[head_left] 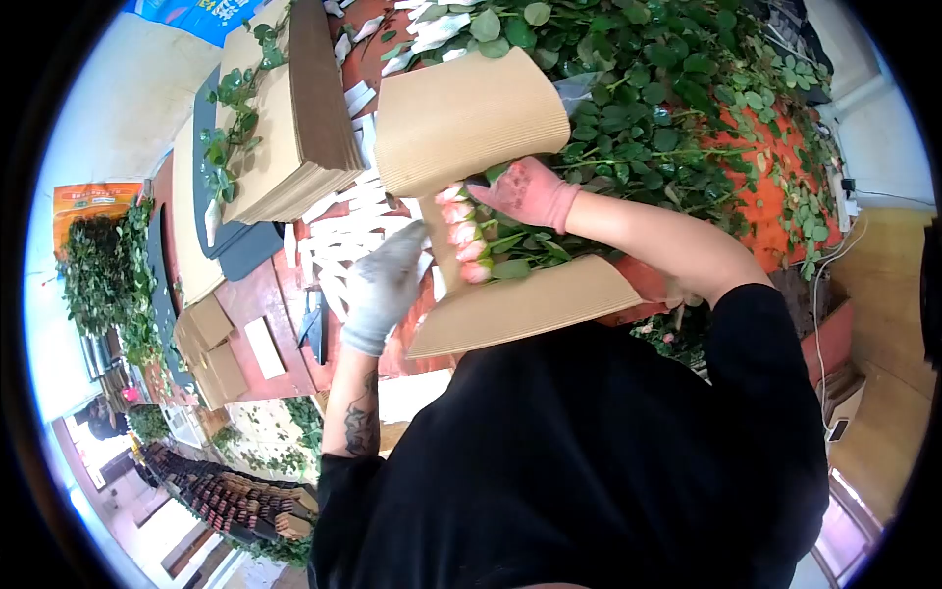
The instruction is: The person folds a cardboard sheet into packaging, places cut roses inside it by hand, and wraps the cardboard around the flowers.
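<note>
A row of several pink roses (pixel 466 236) lies across a corrugated cardboard sheet (pixel 471 120), with the heads at the left and leafy stems to the right. The sheet's far and near sides are bent up around them. My right hand (pixel 527 193), in a pink glove, is closed at the top rose, its fingers curled over the stem side. To the left of the blooms, my left hand (pixel 385 282) in a whitish glove hovers over white paper strips (pixel 343 240). Its fingers are smeared by motion, and nothing shows in them.
A thick stack of cardboard sheets (pixel 285 118) stands at the upper left, with a rose stem (pixel 231 128) on top. Leafy rose stems (pixel 648 108) are heaped at the right. A dark-handled tool (pixel 313 327) and a white card (pixel 263 347) lie on the red table at the left.
</note>
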Demonstrator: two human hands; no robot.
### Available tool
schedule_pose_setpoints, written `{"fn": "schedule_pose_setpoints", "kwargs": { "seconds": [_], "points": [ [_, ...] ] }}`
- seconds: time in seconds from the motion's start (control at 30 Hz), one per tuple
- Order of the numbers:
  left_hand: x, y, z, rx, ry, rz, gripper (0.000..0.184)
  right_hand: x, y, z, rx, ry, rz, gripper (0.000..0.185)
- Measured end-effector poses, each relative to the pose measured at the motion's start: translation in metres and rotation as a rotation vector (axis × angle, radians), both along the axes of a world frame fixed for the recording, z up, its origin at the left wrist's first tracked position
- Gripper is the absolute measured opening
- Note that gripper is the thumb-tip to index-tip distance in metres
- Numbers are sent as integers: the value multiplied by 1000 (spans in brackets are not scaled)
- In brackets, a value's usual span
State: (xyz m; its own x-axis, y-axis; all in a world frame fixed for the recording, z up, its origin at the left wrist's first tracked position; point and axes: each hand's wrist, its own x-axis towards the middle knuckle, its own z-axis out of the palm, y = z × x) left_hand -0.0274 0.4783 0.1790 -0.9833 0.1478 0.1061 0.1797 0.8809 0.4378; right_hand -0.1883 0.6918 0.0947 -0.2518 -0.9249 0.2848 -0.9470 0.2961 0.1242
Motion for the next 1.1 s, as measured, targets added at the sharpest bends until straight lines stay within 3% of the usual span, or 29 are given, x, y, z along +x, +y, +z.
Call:
{"fn": "schedule_pose_setpoints", "kwargs": {
  "seconds": [0.07, 0.1, 0.13, 0.17, 0.2, 0.3, 0.4, 0.43, 0.47, 0.53, 0.57, 0.6, 0.63, 0.73, 0.8, 0.83, 0.9, 0.93, 1.0, 1.03, 1.07, 1.1],
  "points": [
    [-18, 28, -4, -60, -34, -178, 39, 4, 0, 9, 94, -125, -22, 30],
    [-27, 38, -7, -121, -67, -166, 42, -4, 1, -16, -101, -437, 104, 26],
    [-35, 41, -12, -105, -115, -159, 43, 3, 5, -2, -75, -84, 51, 20],
    [-40, 41, -18, -99, -171, -149, 43, 0, 0, -19, 23, -20, 29, 13],
    [-41, 40, -24, -102, -158, -163, 44, 7, 3, 20, 58, -41, 1, 17],
    [-40, 39, -24, -144, -147, -156, 44, 16, 16, 58, 237, -370, -52, 29],
    [-38, 36, -25, -58, -90, -178, 42, 27, 50, 70, -223, -320, 57, 35],
    [-38, 24, -43, -44, 39, -230, 39, 28, 59, 103, -35, -474, 14, 40],
    [-37, 18, -50, 28, 84, -258, 37, 28, 70, 111, -88, -462, 30, 39],
    [-38, 16, -38, 162, -137, -182, 39, 35, 86, 149, -110, -628, -86, 40],
    [-43, 15, -40, 208, 15, -254, 38, 36, 92, 157, -101, -604, -125, 37],
    [-45, 11, -39, 125, -189, -188, 36, 34, 89, 171, -48, -756, -140, 33],
    [-47, 8, -40, 154, -121, -229, 34, 36, 83, 188, -28, -1032, -193, 31],
    [-46, 1, -45, 256, -109, -232, 33, 34, 86, 176, -87, -1195, -162, 30],
    [-44, -3, -31, 229, 97, -211, 31, 29, 95, 155, -86, -815, -214, 31],
    [-39, -8, -23, 234, 91, -206, 31, 26, 93, 156, -80, -822, -212, 31],
    [-24, -26, -4, 212, 32, -140, 27, 14, 84, 164, -375, -1021, -183, 37],
    [-19, -31, 9, 368, -102, 17, 23, -2, 76, 163, -479, -1114, -349, 42],
    [-19, -40, 14, 699, -231, 251, 21, -43, 59, 163, -320, -395, -529, 36],
    [-28, -41, 22, 639, -207, 361, 28, -61, 46, 155, -91, -236, -698, 41],
    [-39, -39, 20, 656, -24, 337, 34, -89, 42, 131, 60, -281, -748, 49],
    [-50, -36, 20, 668, 163, 309, 42, -102, 39, 113, 55, -277, -744, 49]
  ]
}}
